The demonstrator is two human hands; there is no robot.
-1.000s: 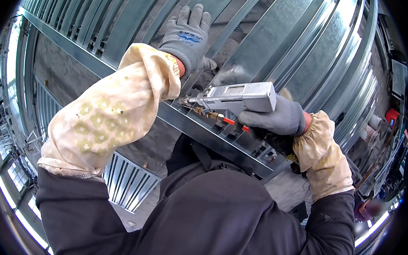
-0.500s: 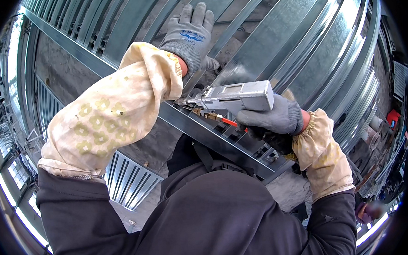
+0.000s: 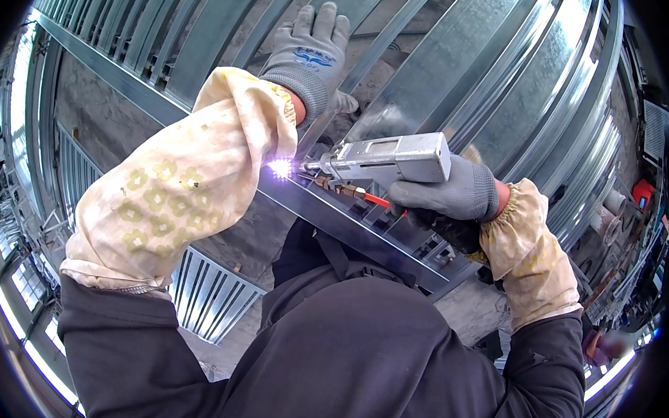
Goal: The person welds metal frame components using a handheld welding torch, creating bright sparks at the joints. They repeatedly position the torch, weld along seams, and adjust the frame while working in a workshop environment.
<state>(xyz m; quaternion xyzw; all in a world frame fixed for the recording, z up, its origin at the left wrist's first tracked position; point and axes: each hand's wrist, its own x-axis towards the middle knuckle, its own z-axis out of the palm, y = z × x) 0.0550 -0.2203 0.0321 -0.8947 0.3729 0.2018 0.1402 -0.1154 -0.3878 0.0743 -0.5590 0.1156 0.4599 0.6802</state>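
My right hand (image 3: 447,192), in a grey glove, is wrapped round the handle of a silver handheld welding gun (image 3: 385,159). The gun's nozzle points left at the galvanized steel frame rail (image 3: 327,215), where a bright violet-white spark (image 3: 280,166) glows beside my left sleeve. Brass fittings (image 3: 341,187) and an orange-red hose (image 3: 376,200) run under the gun. My left hand (image 3: 311,55), also gloved in grey, lies with fingers stretched out over the steel slats (image 3: 369,10), its thumb apart. The lower part of the gun's handle is hidden by my right hand.
Long galvanized slats (image 3: 485,42) run across the frame, with gaps showing the concrete floor. A slatted panel (image 3: 212,295) lies at lower left. Farther right are a red object (image 3: 643,191) and a cluttered pile of metal. Another person (image 3: 605,346) is at the far lower right.
A bright spark has appeared at the gun's nozzle, where none showed before. The gun and both hands have stayed almost in place.
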